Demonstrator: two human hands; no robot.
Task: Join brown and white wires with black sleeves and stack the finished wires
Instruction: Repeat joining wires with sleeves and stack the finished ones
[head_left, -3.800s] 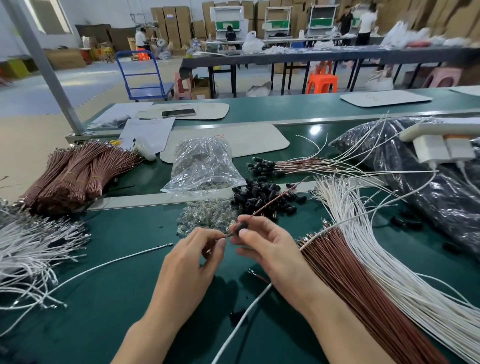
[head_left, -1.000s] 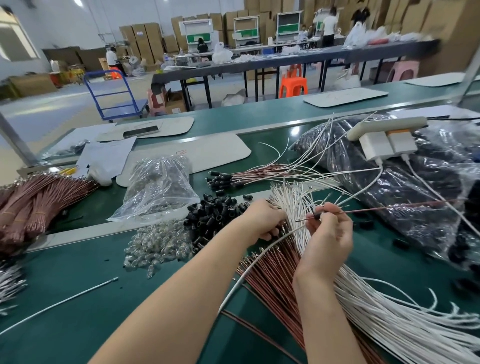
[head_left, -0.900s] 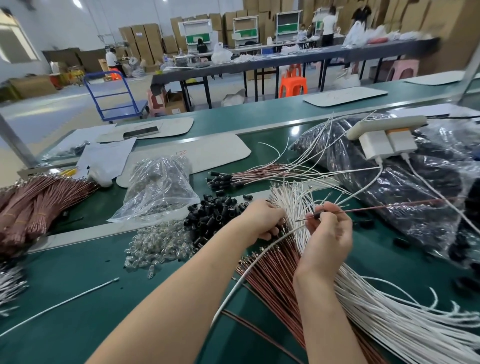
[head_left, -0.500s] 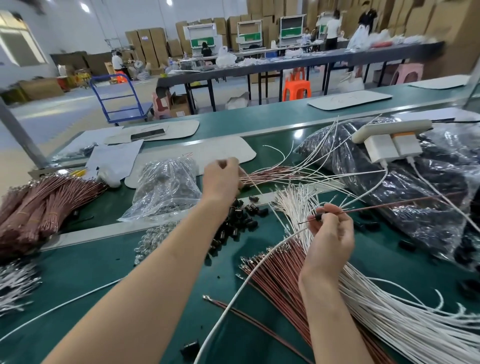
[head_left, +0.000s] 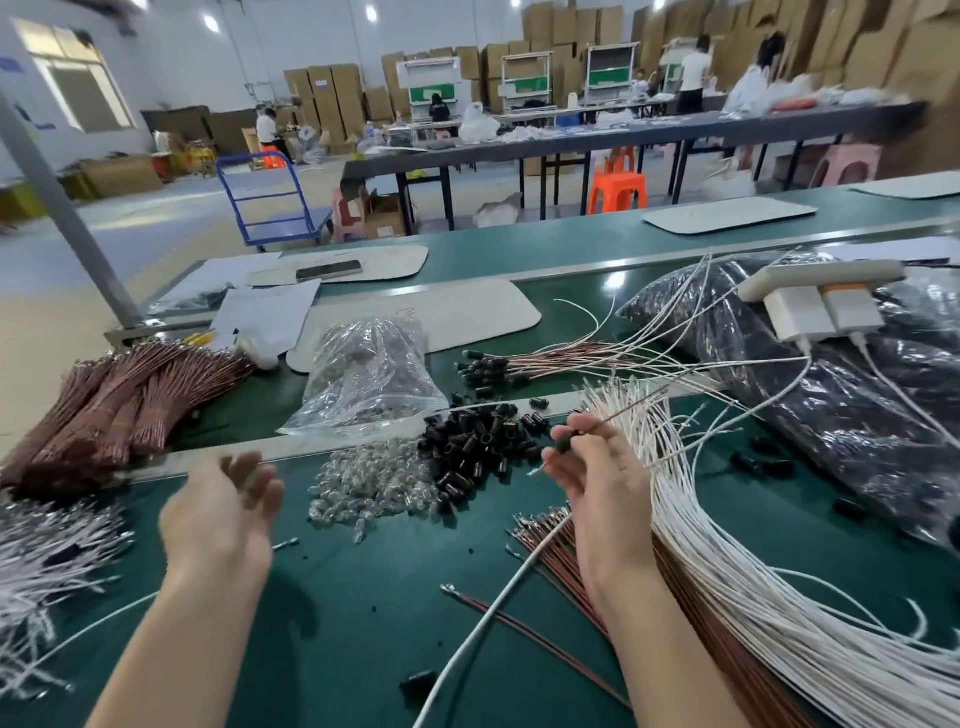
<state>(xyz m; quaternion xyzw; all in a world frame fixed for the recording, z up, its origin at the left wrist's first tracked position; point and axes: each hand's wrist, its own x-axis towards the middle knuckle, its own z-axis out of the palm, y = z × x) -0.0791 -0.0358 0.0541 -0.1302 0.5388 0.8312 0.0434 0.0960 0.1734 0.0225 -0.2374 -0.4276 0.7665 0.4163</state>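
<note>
Just before the rail (head_left: 291, 450), right hand (head_left: 597, 486) pinches brown wire (head_left: 618, 419).

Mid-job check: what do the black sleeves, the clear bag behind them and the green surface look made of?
Black sleeves: probably moulded plastic or rubber, semi-gloss; short hollow tubes with soft highlights. Clear bag: thin plastic film, crinkled and glinting. Green surface: looks like smooth rubber or PVC matting, faintly shiny where lamps reflect.

The left hand (head_left: 223, 512), toward eight o'clock, is motion-blurred, the white wire bundle (head_left: 52, 561) at nine o'clock runs off the edge, and the black sleeve (head_left: 563, 445) pinched by the right hand (head_left: 597, 491) is too small to make out.
</note>
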